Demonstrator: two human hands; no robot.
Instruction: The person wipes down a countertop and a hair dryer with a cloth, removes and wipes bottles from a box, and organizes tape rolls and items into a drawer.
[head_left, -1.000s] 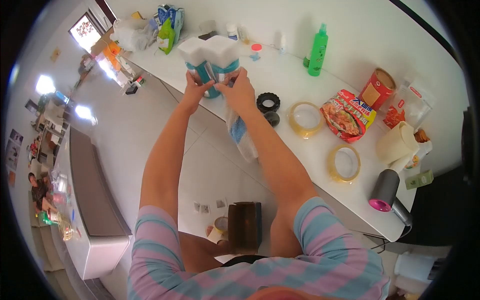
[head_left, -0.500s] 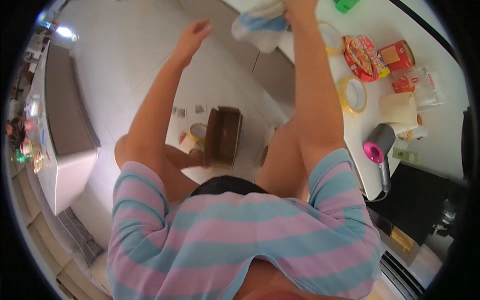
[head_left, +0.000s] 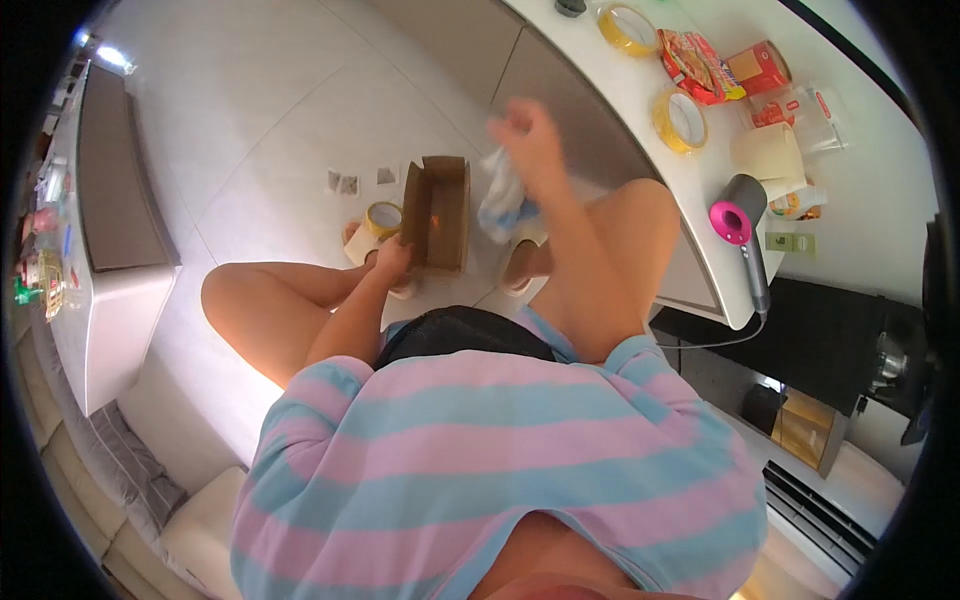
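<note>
Against the cardboard box (head_left: 453, 215) rests the left hand (head_left: 393, 258), grip unclear; the curled right hand (head_left: 530, 145) holds a white-and-blue cloth (head_left: 503, 205).

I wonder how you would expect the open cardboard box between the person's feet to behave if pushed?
The open cardboard box is probably light for its size, as its walls look thin. A firm grip might bend them, since the top is uncovered. Its flat, angular sides suggest it would slide rather than roll.
</note>
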